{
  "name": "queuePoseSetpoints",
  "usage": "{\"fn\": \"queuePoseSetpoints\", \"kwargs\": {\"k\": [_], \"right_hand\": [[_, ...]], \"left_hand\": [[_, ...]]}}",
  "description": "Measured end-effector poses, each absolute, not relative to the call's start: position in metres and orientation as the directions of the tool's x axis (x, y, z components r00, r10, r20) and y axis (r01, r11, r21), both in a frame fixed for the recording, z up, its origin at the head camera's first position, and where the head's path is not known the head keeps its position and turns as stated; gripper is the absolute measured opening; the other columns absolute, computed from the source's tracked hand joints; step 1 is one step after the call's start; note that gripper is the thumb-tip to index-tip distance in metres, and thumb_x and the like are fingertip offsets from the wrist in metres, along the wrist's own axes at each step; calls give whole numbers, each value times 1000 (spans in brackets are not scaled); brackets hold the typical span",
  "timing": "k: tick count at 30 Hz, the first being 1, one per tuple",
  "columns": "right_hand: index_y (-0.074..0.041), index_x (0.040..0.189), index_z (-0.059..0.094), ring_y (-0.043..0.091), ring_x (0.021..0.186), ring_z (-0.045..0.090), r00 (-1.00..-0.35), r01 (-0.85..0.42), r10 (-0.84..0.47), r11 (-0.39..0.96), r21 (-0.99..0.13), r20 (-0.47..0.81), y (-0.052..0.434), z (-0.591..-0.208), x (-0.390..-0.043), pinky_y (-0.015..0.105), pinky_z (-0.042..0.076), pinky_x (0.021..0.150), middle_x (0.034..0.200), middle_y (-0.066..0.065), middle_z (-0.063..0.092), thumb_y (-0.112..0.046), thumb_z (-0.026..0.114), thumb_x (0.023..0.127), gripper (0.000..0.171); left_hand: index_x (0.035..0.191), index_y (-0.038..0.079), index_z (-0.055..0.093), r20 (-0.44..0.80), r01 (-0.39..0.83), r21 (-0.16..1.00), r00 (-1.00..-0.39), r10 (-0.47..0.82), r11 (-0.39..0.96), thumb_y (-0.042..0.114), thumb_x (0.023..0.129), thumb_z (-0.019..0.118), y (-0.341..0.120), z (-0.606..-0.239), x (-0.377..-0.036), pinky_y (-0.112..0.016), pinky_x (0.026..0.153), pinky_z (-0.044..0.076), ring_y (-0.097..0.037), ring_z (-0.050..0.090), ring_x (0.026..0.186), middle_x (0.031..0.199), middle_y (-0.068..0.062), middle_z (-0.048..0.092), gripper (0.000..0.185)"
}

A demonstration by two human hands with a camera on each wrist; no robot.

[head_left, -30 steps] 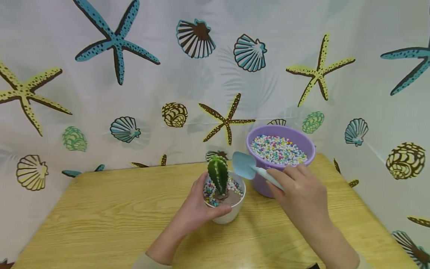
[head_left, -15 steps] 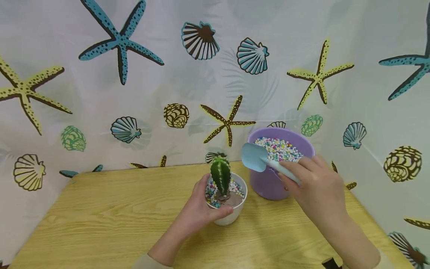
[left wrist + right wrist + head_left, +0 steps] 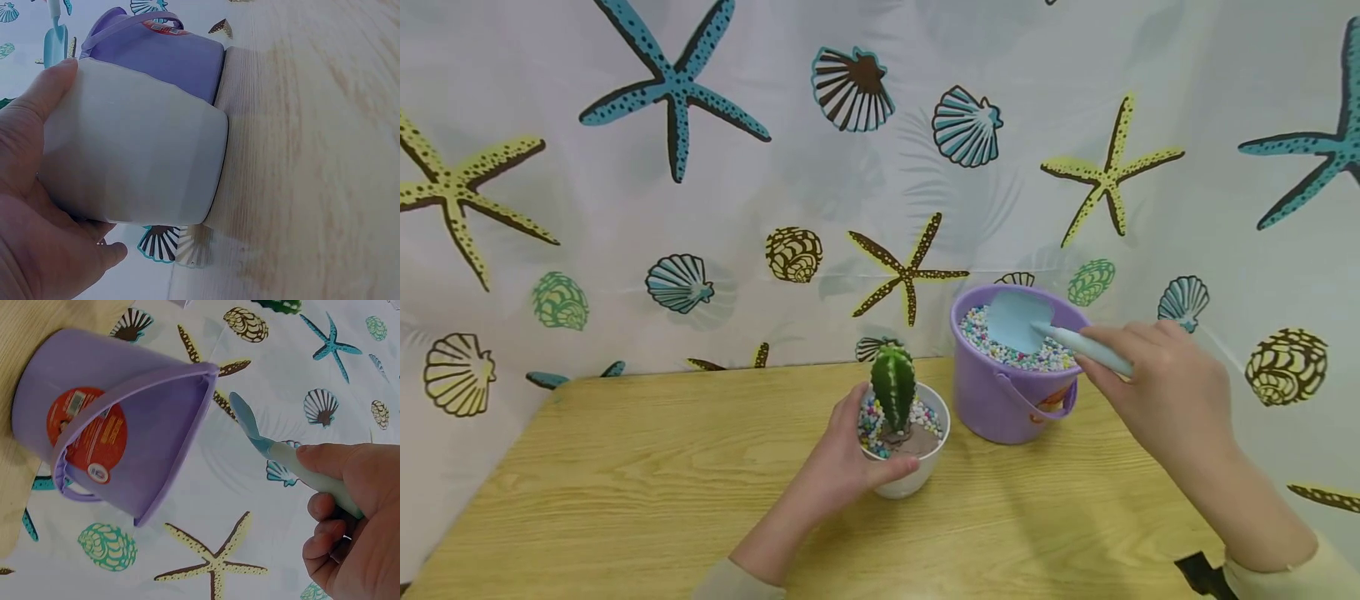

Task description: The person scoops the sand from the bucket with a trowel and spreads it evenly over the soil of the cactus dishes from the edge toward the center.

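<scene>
A white pot (image 3: 901,483) with a green cactus (image 3: 893,388) stands on the table, with colourful beads and a bare greyish-brown patch around the stem. My left hand (image 3: 842,467) grips the pot from its left, thumb across the front and fingers round the far side. In the left wrist view the pot (image 3: 137,144) fills the hand. My right hand (image 3: 1165,383) holds a light blue toy shovel (image 3: 1021,322) by its handle. The blade hangs over the purple bucket (image 3: 992,400) of colourful beads. In the right wrist view the shovel (image 3: 244,415) is apart from the bucket's rim.
The wooden table (image 3: 662,467) reaches back to a white curtain (image 3: 820,183) printed with starfish and shells. The bucket's handle (image 3: 1063,404) hangs down at its front right. A black object (image 3: 1202,575) sits by the right sleeve.
My right hand has moved to the right with the shovel. The blade went from beside the pot, past the bucket's left rim, to above the beads. The left hand stays on the pot.
</scene>
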State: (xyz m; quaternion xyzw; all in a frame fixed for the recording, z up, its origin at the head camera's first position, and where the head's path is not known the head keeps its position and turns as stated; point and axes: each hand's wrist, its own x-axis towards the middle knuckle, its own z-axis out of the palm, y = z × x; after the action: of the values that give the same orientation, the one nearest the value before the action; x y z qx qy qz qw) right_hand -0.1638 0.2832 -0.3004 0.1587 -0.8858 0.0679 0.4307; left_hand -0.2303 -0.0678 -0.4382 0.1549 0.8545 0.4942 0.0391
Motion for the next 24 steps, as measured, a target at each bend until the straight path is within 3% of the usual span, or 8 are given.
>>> {"fn": "queuePoseSetpoints", "kwargs": {"k": [6, 11, 13, 18, 24], "right_hand": [[-10, 116, 86, 27, 72, 59, -671, -285, -165, 957, -47, 723, 299, -294, -170, 34, 37, 47, 89, 10, 80, -17, 97, 86, 32], [-9, 119, 86, 30, 79, 62, -760, -241, -118, 964, -110, 639, 310, -288, -175, 34, 37, 46, 94, 13, 81, -21, 94, 92, 31], [-9, 121, 85, 28, 79, 60, -799, -224, -105, 966, -131, 592, 314, -286, -178, 33, 35, 45, 86, 10, 78, -25, 91, 95, 32], [-6, 126, 83, 20, 57, 44, -882, -190, -82, 963, -192, 463, 325, -280, -188, 31, 27, 44, 59, -5, 56, -31, 84, 102, 35], [-6, 125, 82, 20, 60, 48, -941, -127, -40, 962, -240, 337, 334, -273, -199, 33, 32, 49, 69, -2, 65, -32, 81, 104, 35]], "left_hand": [[176, 9, 18, 88, 229, 857, -948, 306, 463, 57, 82, 97, -69, -438, -231, -67, 122, 39, -47, 43, 153, 175, -24, 28, 132], [176, 8, 18, 94, 235, 857, -946, 310, 458, 56, 82, 97, -68, -439, -232, -66, 122, 39, -47, 43, 153, 174, -25, 29, 132], [176, 8, 18, 93, 233, 859, -947, 307, 457, 56, 81, 97, -68, -439, -232, -66, 122, 39, -47, 43, 153, 174, -25, 30, 132], [176, 9, 18, 91, 228, 860, -949, 303, 457, 56, 81, 98, -67, -439, -232, -66, 122, 39, -47, 43, 153, 174, -25, 30, 133], [176, 8, 18, 98, 235, 860, -947, 305, 453, 55, 81, 98, -66, -440, -232, -66, 122, 39, -47, 44, 153, 173, -26, 30, 133]]}}
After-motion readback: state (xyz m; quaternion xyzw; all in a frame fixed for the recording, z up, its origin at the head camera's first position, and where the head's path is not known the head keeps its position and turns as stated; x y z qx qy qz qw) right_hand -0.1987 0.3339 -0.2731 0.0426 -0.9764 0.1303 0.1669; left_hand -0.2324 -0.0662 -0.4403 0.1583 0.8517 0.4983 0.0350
